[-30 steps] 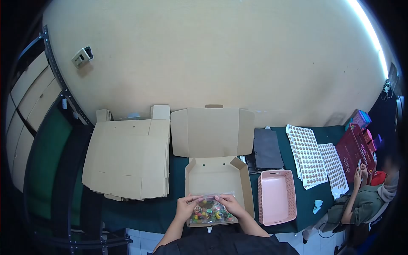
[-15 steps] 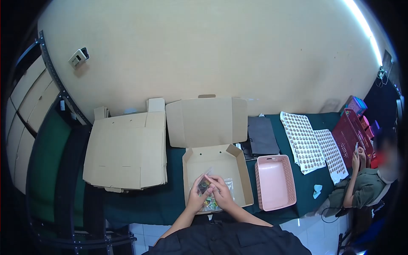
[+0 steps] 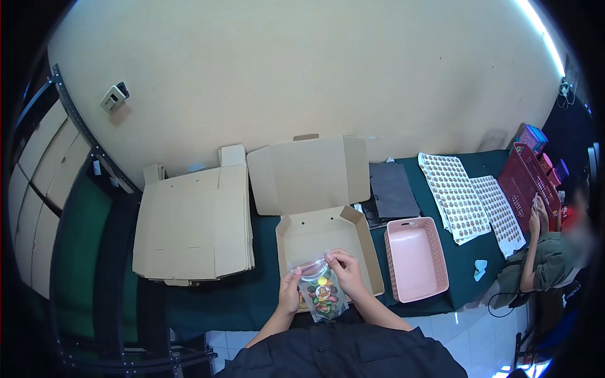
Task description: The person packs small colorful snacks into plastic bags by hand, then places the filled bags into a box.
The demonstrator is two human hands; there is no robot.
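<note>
Between my two hands hangs a clear zip pouch (image 3: 324, 296) of colourful candies, with a round sticker on its front. My left hand (image 3: 290, 288) pinches its upper left corner, and my right hand (image 3: 345, 269) grips the upper right corner. The pouch is held upright over the near edge of an open cardboard box (image 3: 315, 230), whose lid leans back towards the wall. Some colourful contents show in the box behind my left hand, mostly hidden by the pouch and hands.
Left of the box lies a stack of flat cardboard boxes (image 3: 192, 227). On the right are a pink basket (image 3: 416, 258), black paper bags (image 3: 394, 190), sticker sheets (image 3: 452, 195) and a dark red crate (image 3: 526, 183). Another person (image 3: 535, 268) sits at the far right.
The pouch has come up nearer my body and now faces me, spread between my hands. My hands have moved apart to its top corners. The view has shifted slightly.
</note>
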